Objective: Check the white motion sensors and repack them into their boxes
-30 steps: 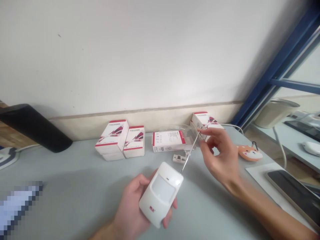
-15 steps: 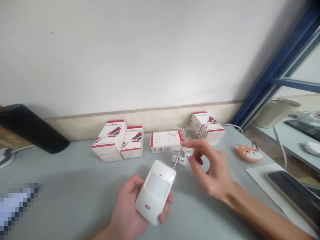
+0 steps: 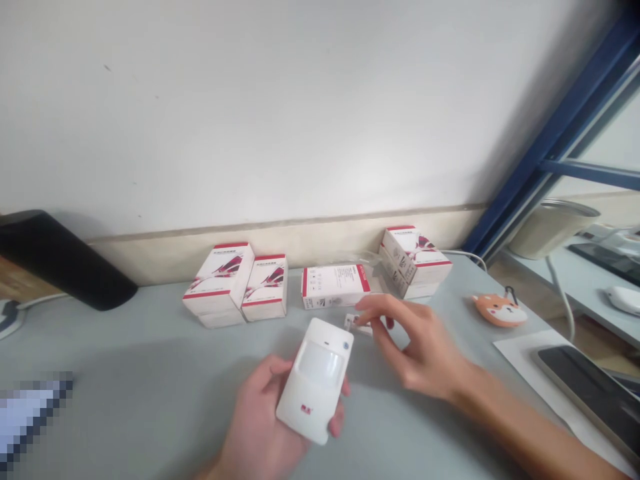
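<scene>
Head view, device: white motion detector (image 3: pixel 315 380), tilted, lens window facing up, above the grey table (image 3: pixel 150 387).
Left hand: left hand (image 3: pixel 265 413) beneath the detector, fingers clamped around its sides.
Right hand: right hand (image 3: pixel 425 347) near the detector's top corner, fingers bent; whether the fingertips grip anything cannot be told.
Behind: small white bracket (image 3: pixel 365 329), partly hidden; red-and-white carton (image 3: pixel 335 285) lying flat.
Far right: orange animal-face pouch (image 3: pixel 500 311).
</scene>
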### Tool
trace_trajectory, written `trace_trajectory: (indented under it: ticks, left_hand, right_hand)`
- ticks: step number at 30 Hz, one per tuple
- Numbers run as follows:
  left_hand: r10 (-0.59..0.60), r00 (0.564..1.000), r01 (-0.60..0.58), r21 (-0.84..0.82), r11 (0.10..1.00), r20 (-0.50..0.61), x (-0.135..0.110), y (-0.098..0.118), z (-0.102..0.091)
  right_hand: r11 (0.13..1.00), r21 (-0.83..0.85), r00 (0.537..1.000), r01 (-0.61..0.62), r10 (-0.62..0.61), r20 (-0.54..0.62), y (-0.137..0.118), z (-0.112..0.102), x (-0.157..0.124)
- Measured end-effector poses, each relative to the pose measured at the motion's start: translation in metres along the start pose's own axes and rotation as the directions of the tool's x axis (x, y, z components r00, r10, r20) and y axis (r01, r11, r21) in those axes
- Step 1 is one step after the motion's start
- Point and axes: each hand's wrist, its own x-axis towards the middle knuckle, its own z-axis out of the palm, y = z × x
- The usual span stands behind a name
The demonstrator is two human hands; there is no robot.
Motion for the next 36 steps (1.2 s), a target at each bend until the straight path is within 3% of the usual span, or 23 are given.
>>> trace_trajectory:
  ticks: [4,8,12,16,22,28,36]
  left_hand:
    - [0.03,0.999,-0.031,-0.04,0.999,-0.042,0.001,0.001,-0.002]
    - [0.001,0.998,-0.008,-0.119,0.993,-0.058,0.001,0.004,0.0]
    - [0.009,1.0,-0.011,-0.123,0.992,-0.018,-0.001,0.004,0.002]
    - [0.069,0.997,-0.067,-0.088,0.994,0.017,-0.001,0.001,0.001]
    - [0.128,0.991,-0.128,-0.014,0.992,0.031,-0.006,-0.001,0.003]
    - [0.171,0.974,-0.183,0.068,0.981,0.148,-0.008,0.0,0.002]
    - [0.122,0.977,-0.128,0.024,0.991,0.173,-0.006,0.002,0.0]
  right_hand:
    - [0.964,-0.262,0.992,-0.049,0.016,-0.126,0.013,-0.007,0.007]
    - [0.94,-0.307,0.98,-0.147,0.097,-0.172,0.018,-0.007,0.009]
    - [0.961,-0.259,0.99,-0.098,0.066,-0.128,0.016,-0.004,0.008]
    - [0.994,-0.105,1.0,-0.015,0.012,-0.024,0.008,0.0,0.004]
    - [0.969,0.178,0.972,-0.168,0.134,0.192,-0.01,0.008,0.0]
    - [0.996,0.076,0.984,-0.049,0.035,0.174,-0.011,0.009,-0.002]
    - [0.995,-0.078,0.991,0.057,-0.047,0.128,-0.005,0.004,0.0]
